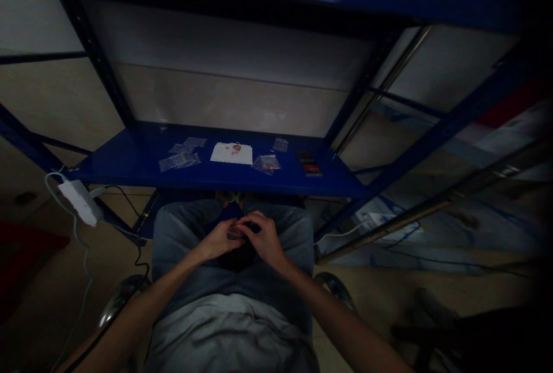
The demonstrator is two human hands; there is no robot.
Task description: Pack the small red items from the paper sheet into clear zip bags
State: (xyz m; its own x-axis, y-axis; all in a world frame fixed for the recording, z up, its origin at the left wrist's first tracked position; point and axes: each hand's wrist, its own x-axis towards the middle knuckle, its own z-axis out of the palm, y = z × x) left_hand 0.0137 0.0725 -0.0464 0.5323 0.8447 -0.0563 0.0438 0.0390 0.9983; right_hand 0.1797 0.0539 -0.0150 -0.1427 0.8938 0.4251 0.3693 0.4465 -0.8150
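Over my lap, my left hand [221, 240] is closed on a small clear plastic bag [234, 233]. My right hand [264, 238] meets it from the other side, thumb and forefinger pinched together at the bag's upper edge. Whatever is inside the bag is too dark and small to make out. Beyond my knees, a white sheet [220, 158] lies on the blue shelf [207, 177] with several tiny reddish and yellowish pieces [235, 148] on it. Right of the sheet is a clear bag with small reddish things [266, 164].
Several flat clear bags [179, 161] lie on the shelf's left part, and a small bag [280, 144] is farther back. A dark and red box-like object [310, 165] sits at the right. A white power strip [80, 201] hangs by the left post. The shelf's front edge is above my knees.
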